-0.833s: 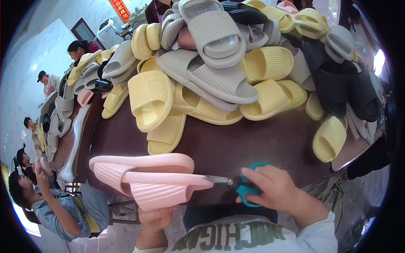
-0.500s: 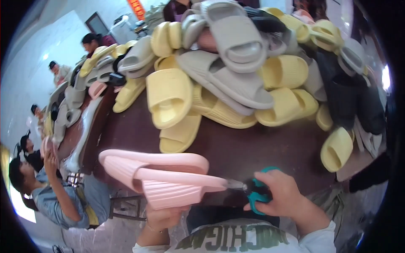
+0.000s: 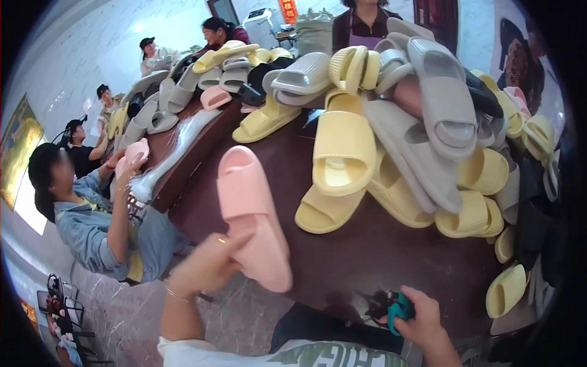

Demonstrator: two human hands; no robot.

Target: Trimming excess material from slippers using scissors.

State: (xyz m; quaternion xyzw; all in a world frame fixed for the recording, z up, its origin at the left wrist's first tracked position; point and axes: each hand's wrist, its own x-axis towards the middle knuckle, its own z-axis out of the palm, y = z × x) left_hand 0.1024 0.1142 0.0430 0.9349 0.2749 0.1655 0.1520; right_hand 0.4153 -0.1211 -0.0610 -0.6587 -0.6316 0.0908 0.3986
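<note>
My left hand (image 3: 205,264) is closed round the heel part of pink slippers (image 3: 247,199), held toe away from me over the near left edge of the dark table. From this side one upper slipper shows plainly and covers most of whatever lies beneath it. At the table's near edge, my right hand (image 3: 423,318) grips teal-handled scissors (image 3: 400,312). Their blades point left and blend into the dark table, so I cannot tell if they are apart. Beyond the pink slippers lies a yellow slipper (image 3: 333,208), the closest of the heap.
Yellow, grey and black slippers, including a grey slipper (image 3: 443,98), pile high across the far side of the table (image 3: 367,263). A clump of clear plastic strands (image 3: 177,147) lies along its left part. A seated person in denim (image 3: 92,214) handles pink slippers; others stand farther back.
My left hand has swung the pink slippers up and leftward, turning them from lying crosswise to toe-away. The scissors have come off the slippers, lower and to the right. The view has shifted left.
</note>
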